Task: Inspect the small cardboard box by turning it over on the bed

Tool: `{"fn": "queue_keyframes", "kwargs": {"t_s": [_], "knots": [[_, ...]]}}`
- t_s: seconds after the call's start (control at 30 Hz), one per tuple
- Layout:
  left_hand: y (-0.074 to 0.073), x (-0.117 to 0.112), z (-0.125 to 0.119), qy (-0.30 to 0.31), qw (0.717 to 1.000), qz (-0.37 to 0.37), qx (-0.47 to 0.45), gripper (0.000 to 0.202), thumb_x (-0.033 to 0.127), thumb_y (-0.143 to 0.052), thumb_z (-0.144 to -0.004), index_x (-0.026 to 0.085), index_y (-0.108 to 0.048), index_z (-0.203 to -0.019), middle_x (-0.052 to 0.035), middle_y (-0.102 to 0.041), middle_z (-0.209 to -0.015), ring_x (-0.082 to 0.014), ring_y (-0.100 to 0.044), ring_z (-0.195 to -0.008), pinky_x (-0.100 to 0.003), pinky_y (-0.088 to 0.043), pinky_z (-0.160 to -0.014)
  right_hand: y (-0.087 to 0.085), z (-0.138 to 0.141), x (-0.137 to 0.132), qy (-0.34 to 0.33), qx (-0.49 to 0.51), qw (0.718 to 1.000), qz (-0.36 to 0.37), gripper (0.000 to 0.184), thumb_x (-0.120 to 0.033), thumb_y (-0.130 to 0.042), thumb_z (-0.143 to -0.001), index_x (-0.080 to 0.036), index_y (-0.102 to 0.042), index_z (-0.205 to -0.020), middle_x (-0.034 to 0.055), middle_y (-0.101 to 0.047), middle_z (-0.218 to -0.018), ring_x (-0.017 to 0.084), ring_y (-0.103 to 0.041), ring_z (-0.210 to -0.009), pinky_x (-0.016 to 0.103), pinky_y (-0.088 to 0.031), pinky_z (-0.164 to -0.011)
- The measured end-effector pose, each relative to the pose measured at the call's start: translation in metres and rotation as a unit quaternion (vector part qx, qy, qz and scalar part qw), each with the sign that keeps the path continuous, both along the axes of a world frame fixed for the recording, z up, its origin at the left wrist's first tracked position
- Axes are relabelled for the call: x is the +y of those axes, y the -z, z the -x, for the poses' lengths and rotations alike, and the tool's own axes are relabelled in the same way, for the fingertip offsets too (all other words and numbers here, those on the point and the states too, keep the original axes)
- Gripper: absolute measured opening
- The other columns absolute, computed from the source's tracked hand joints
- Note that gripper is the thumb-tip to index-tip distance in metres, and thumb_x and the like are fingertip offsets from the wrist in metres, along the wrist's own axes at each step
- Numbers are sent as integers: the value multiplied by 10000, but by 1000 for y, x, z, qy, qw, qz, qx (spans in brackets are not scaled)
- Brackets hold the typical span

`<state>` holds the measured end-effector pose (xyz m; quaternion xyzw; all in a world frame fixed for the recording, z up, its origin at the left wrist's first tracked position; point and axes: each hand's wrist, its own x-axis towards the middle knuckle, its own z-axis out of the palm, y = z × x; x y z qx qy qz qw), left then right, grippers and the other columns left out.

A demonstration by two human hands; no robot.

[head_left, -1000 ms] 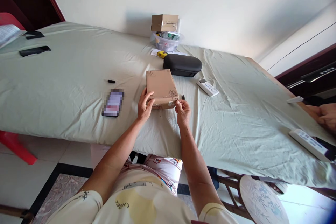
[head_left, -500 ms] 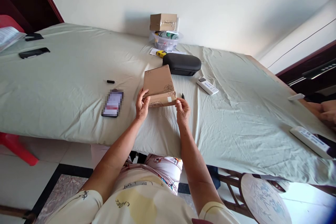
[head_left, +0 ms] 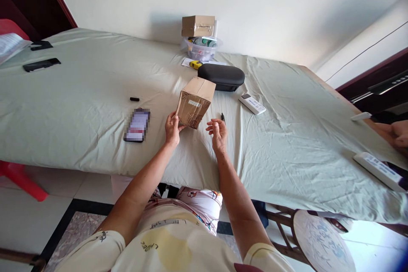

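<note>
A small brown cardboard box [head_left: 195, 101] with a printed flower pattern and a white label stands tilted on end on the pale green sheet. My left hand [head_left: 172, 129] grips its lower left corner. My right hand [head_left: 216, 133] hovers just right of the box, fingers loosely curled and apart, holding nothing. A black pen [head_left: 222, 117] lies just beyond my right hand.
A phone [head_left: 137, 125] lies left of my hand, a small black cap [head_left: 134, 99] behind it. Further back are a black case [head_left: 221, 77], a white remote [head_left: 252, 105], a clear tub [head_left: 202, 49] with a box on top. Another person's hand [head_left: 398, 133] and a second remote [head_left: 378, 171] are at right.
The box was lying flat, then got tipped up onto its end. My right hand let go of it and drew back slightly; my left hand kept its hold.
</note>
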<state>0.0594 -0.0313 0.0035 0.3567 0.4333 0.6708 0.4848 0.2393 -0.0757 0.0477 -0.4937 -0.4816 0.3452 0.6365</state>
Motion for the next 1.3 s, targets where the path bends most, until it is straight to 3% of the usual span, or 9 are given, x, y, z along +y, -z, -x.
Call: {"fn": "queue_keyframes", "kwargs": {"t_s": [0.23, 0.4, 0.67, 0.93, 1.13, 1.3], "knots": [[3, -5, -3, 32, 989, -41, 136, 394, 555, -640, -965, 206, -677, -1143, -127, -757, -1164, -246, -744, -1059, -373, -657, -859, 5, -3, 5, 29, -3, 999, -29, 523, -759, -701, -826, -257, -567, -883, -34, -603, -739, 125, -560, -640, 267, -436, -602], [4, -6, -1, 3, 966, -70, 249, 223, 371, -673, -924, 212, -704, -1077, -109, -775, -1106, -251, -745, -1033, -407, -610, -955, 8, -5, 6, 44, -7, 999, -20, 514, -751, -676, -862, -255, -540, -844, -49, -564, -684, 119, -523, -616, 263, -426, -601], [-2, -8, 1, -26, 952, -67, 298, 210, 421, -668, -989, 213, -689, -992, -73, -760, -962, -240, -729, -919, -356, -565, -903, 13, -2, 11, 18, -7, 1000, -1, 447, -661, -783, -799, -250, -624, -873, -60, -553, -688, 111, -508, -621, 252, -445, -616], [-5, -8, 6, -44, 958, -67, 275, 375, 568, -562, -1024, 241, -585, -842, 9, -594, -733, -182, -584, -712, -272, -466, -727, 20, -3, 11, 51, -122, 991, 6, 251, -465, -780, -813, -245, -720, -919, -36, -594, -770, 118, -526, -666, 271, -471, -681], [-11, -10, 7, -49, 970, -72, 226, 560, 760, -527, -978, 236, -536, -781, 17, -513, -687, -161, -513, -645, -266, -446, -642, 17, -6, 9, 52, -181, 981, -41, 353, -556, -781, -858, -228, -752, -986, -10, -613, -837, 122, -554, -683, 297, -539, -713], [-12, -8, 6, -24, 991, -21, 133, 578, 806, -585, -911, 231, -569, -853, -22, -611, -802, -179, -599, -721, -275, -523, -628, 11, -2, 2, 1, -177, 979, -97, 457, -641, -762, -888, -231, -754, -1089, 0, -626, -836, 135, -581, -704, 288, -550, -680]]}}
